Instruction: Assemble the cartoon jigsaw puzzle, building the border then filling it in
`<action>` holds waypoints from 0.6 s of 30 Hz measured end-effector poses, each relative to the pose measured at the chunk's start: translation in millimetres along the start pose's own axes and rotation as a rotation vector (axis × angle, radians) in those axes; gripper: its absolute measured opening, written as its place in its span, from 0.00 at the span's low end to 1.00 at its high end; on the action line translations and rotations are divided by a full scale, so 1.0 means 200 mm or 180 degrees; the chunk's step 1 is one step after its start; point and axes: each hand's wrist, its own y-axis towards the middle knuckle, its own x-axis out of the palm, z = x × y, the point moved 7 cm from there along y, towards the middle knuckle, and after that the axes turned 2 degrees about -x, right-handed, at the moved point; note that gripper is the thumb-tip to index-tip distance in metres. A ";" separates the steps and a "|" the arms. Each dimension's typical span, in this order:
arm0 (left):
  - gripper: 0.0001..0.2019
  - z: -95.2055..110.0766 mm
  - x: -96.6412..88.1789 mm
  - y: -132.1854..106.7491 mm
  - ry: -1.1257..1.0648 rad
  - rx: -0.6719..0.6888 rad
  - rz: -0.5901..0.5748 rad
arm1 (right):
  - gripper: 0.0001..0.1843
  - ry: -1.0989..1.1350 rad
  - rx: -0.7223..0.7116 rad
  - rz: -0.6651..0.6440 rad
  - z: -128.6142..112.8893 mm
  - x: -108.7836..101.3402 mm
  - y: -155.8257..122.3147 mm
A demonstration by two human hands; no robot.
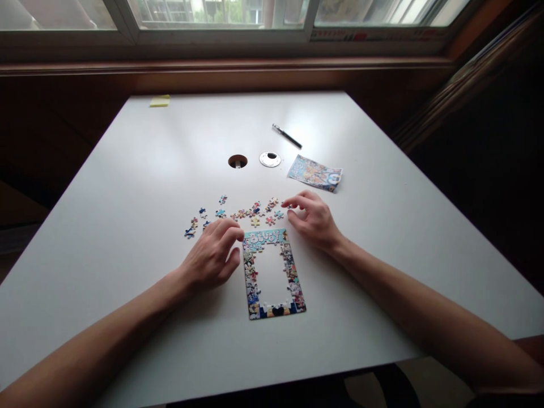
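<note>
A small jigsaw puzzle frame (272,272) lies on the white table (127,187), its border assembled and its middle empty. Several loose puzzle pieces (250,212) are scattered just beyond it. My left hand (215,255) rests on the table against the frame's upper left corner, fingers curled with the fingertips at the frame's top edge. My right hand (312,218) lies to the upper right of the frame, fingers bent and apart, fingertips by the rightmost loose pieces. Whether either hand pinches a piece I cannot make out.
A printed puzzle picture sheet (315,173) lies beyond my right hand. A black pen (287,136), a round cable hole (237,161) with its white cap (270,159) beside it, and a yellow sticky pad (159,101) sit farther back. A window runs behind the table.
</note>
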 end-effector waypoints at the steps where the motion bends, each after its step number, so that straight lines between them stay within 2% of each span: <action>1: 0.10 -0.01 -0.01 0.00 -0.0070 -0.0079 0.0052 | 0.11 -0.0032 -0.0124 -0.0022 -0.02 0.01 0.00; 3: 0.09 -0.03 -0.02 0.00 -0.0182 -0.0241 0.0121 | 0.12 -0.0108 -0.0228 -0.0005 -0.04 0.01 -0.01; 6: 0.08 -0.06 -0.03 0.01 -0.0214 -0.0425 0.0188 | 0.12 -0.0045 -0.0022 0.0056 -0.01 0.00 -0.01; 9: 0.08 -0.06 -0.02 0.02 -0.0024 -0.0351 0.0153 | 0.12 0.0076 0.0166 0.0046 0.03 0.00 0.00; 12: 0.08 -0.04 -0.02 0.02 0.0280 -0.0259 0.0164 | 0.11 0.0001 0.0118 -0.0028 0.03 0.02 0.00; 15: 0.08 -0.05 -0.04 0.01 0.0422 -0.0386 0.0401 | 0.10 -0.0165 -0.0041 -0.0083 0.01 0.03 0.00; 18: 0.08 -0.10 -0.09 0.00 0.0539 -0.0620 0.0772 | 0.10 -0.0250 -0.0041 0.0002 0.01 0.03 0.00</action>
